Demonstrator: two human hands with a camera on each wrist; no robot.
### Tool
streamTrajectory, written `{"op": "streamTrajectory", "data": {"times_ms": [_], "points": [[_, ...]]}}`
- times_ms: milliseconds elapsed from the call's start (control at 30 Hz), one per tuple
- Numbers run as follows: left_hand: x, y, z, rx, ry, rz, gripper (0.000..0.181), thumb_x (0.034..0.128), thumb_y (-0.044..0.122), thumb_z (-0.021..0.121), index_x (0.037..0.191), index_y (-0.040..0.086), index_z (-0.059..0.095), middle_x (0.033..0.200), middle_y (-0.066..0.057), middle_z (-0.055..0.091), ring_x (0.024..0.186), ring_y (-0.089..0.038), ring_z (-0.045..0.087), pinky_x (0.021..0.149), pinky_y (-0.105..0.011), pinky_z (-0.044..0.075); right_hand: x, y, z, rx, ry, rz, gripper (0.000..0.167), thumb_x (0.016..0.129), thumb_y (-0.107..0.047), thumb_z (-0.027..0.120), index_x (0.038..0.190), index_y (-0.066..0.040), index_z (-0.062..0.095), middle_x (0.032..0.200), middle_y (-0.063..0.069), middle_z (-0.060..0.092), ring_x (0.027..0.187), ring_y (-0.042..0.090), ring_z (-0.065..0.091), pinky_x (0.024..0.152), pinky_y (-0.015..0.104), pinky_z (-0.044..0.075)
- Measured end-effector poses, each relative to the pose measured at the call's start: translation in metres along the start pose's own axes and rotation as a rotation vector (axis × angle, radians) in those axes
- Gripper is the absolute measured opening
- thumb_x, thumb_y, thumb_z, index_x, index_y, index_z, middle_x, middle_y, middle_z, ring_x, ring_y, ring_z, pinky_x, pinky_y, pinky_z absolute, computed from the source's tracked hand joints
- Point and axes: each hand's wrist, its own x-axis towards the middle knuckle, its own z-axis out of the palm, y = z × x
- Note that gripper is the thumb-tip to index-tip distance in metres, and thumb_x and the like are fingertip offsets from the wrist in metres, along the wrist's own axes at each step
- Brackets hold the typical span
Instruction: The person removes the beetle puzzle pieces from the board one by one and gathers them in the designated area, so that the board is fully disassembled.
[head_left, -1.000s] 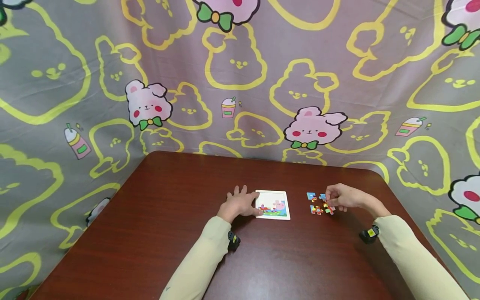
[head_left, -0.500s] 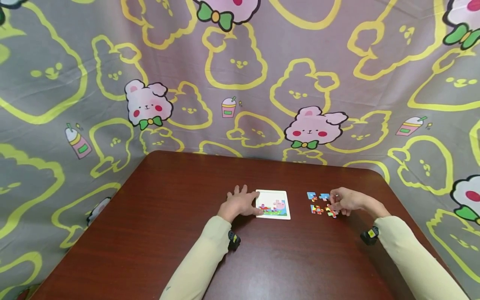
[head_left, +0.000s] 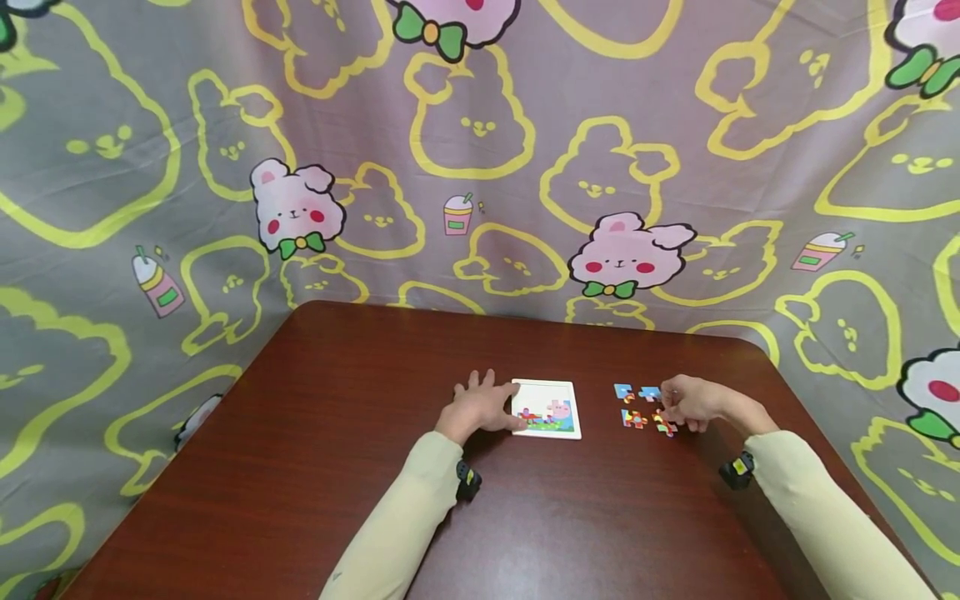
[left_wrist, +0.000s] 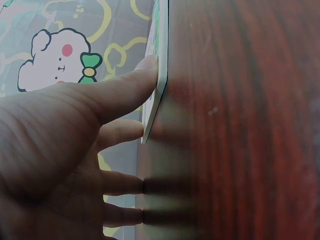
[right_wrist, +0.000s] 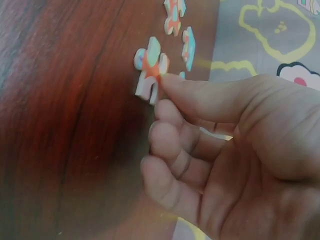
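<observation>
My left hand [head_left: 477,407] lies spread at the left side of a white-framed puzzle board [head_left: 543,394]. Its thumb and index finger touch the board's edge, and the other fingertips rest on the table, as the left wrist view shows. The board's lower and right parts carry a picture with a pink pig; its upper left is white. To the right, my right hand [head_left: 692,403] pinches a red, yellow and green puzzle piece [right_wrist: 150,67] at its edge, thumb on top and fingers curled. The index fingertip is mostly hidden behind the thumb.
Loose puzzle pieces lie beside the right hand: a blue one [head_left: 622,391], another blue one [head_left: 648,394] and a red-yellow one [head_left: 634,419]. Everything stands on a dark red-brown wooden table [head_left: 360,400]. A grey curtain [head_left: 480,275] with cartoon prints hangs behind it.
My right hand has shifted slightly to the right and the puzzle piece at its fingers has turned a little and shows more. The left hand and board have stayed put.
</observation>
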Motion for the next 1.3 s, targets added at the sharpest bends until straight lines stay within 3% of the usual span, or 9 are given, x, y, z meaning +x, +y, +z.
{"op": "streamTrajectory", "data": {"times_ms": [167, 433, 633, 767, 1000, 1300], "points": [[0.0, 0.0, -0.001, -0.013, -0.005, 0.004, 0.075, 0.0884, 0.056, 0.065, 0.153, 0.031, 0.035, 0.164, -0.019, 0.013, 0.15, -0.047, 0.007, 0.117, -0.065, 0.014, 0.001, -0.017, 0.003, -0.07, 0.053, -0.045, 0.015, 0.095, -0.013, 0.064, 0.084, -0.006, 0.055, 0.061, 0.003, 0.055, 0.046, 0.014, 0.05, 0.044, 0.027, 0.045], [-0.001, 0.0, -0.002, -0.012, -0.009, -0.005, 0.077, 0.0877, 0.056, 0.066, 0.153, 0.032, 0.034, 0.164, -0.019, 0.013, 0.151, -0.045, 0.006, 0.117, -0.065, 0.013, 0.011, -0.049, 0.014, -0.043, 0.067, -0.166, 0.012, 0.096, -0.018, 0.064, 0.089, -0.008, 0.059, 0.068, 0.01, 0.058, 0.052, 0.019, 0.053, 0.046, 0.031, 0.047], [0.0, 0.001, -0.002, 0.002, -0.011, -0.009, 0.077, 0.0875, 0.057, 0.065, 0.154, 0.032, 0.034, 0.164, -0.019, 0.013, 0.151, -0.045, 0.006, 0.117, -0.065, 0.014, 0.02, -0.071, 0.021, -0.038, 0.095, -0.212, 0.011, 0.094, -0.021, 0.066, 0.092, -0.012, 0.06, 0.072, 0.007, 0.058, 0.058, 0.021, 0.056, 0.052, 0.029, 0.047], [0.0, 0.0, -0.002, 0.0, -0.008, -0.009, 0.077, 0.0875, 0.058, 0.065, 0.153, 0.032, 0.034, 0.164, -0.019, 0.014, 0.151, -0.045, 0.007, 0.117, -0.065, 0.014, 0.029, -0.084, 0.025, -0.048, 0.11, -0.235, 0.016, 0.093, -0.021, 0.068, 0.102, -0.009, 0.06, 0.08, 0.005, 0.061, 0.059, 0.02, 0.058, 0.055, 0.029, 0.049], [-0.001, 0.0, -0.002, -0.007, -0.008, -0.002, 0.076, 0.0886, 0.056, 0.064, 0.154, 0.032, 0.033, 0.164, -0.019, 0.012, 0.151, -0.046, 0.006, 0.117, -0.065, 0.013, 0.041, -0.1, 0.035, -0.048, 0.098, -0.23, 0.028, 0.093, -0.018, 0.068, 0.115, -0.005, 0.058, 0.083, 0.005, 0.06, 0.056, 0.018, 0.056, 0.053, 0.033, 0.051], [-0.002, 0.0, -0.003, 0.004, -0.008, 0.009, 0.073, 0.0902, 0.055, 0.063, 0.153, 0.031, 0.035, 0.164, -0.019, 0.014, 0.15, -0.047, 0.007, 0.117, -0.066, 0.014, 0.053, -0.109, 0.049, -0.083, 0.045, -0.206, 0.031, 0.092, -0.021, 0.07, 0.117, -0.009, 0.056, 0.076, 0.004, 0.059, 0.05, 0.016, 0.052, 0.049, 0.029, 0.047]]}}
